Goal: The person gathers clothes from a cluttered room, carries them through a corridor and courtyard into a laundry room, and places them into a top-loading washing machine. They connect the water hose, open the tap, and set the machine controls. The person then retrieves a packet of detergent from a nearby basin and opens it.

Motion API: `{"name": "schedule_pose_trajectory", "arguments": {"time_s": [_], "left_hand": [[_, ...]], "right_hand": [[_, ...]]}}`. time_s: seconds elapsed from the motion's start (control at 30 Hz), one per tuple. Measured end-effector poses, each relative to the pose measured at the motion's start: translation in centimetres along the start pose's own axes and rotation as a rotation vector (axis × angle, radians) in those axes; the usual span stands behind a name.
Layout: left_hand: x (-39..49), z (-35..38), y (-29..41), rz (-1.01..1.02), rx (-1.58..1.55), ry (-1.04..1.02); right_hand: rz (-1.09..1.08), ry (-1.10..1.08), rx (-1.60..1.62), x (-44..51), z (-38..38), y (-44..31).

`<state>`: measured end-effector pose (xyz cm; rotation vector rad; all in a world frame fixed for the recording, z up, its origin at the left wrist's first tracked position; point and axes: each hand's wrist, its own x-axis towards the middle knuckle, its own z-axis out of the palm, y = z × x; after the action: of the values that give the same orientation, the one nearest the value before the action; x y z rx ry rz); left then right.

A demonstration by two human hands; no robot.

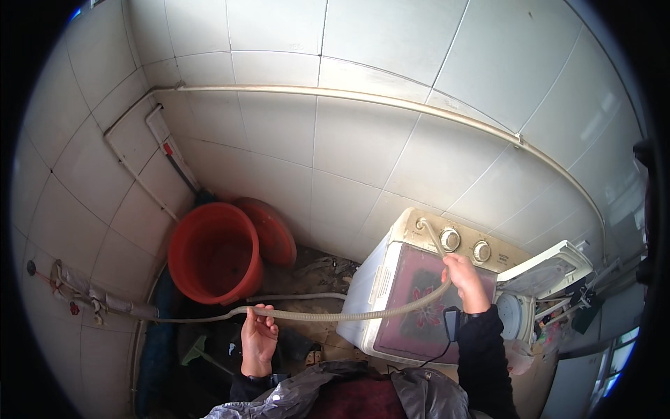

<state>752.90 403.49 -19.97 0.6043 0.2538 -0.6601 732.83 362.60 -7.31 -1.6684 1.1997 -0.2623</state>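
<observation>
A pale ribbed plastic hose (356,316) stretches across the view in front of me. My left hand (259,338) pinches it between thumb and fingers, near where the ribbed part meets a thinner length running left to a wrapped pipe (112,299) by the wall. Farther right, my right hand (465,280) grips the hose over the twin-tub washing machine (361,293). Beyond that hand, the hose bends up to the round inlet (420,224) on the control panel; whether it is seated inside cannot be told. The purple tub lid (392,277) is down beneath the hose.
A red plastic bucket (180,262) stands left, its round lid (275,235) leaning behind. A grey drain hose (309,297) lies on the floor. The spin-tub lid (544,269) is raised at right. A green-headed tool (194,352) lies near my left arm. A pipe (366,96) crosses the tiled wall.
</observation>
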Motion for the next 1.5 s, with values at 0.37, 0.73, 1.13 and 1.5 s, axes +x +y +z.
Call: {"name": "schedule_pose_trajectory", "arguments": {"time_s": [0.37, 0.73, 1.13, 1.5], "left_hand": [[0.9, -1.4, -0.1, 0.015, -0.050, 0.107], [9.6, -15.1, -3.0, -0.100, 0.103, 0.416], [8.1, -21.9, 3.9, -0.088, 0.272, 0.522], [2.3, -34.4, 44.1, 0.930, 1.415, 1.363]], "right_hand": [[0.015, -0.071, 0.069, 2.5, 2.1, -0.5], [0.114, -0.069, 0.154, 3.6, 9.9, 7.5], [0.150, 0.071, 0.156, 6.2, 11.3, 8.9], [0.124, 0.062, -0.226, 5.2, 11.3, 6.1]]}}
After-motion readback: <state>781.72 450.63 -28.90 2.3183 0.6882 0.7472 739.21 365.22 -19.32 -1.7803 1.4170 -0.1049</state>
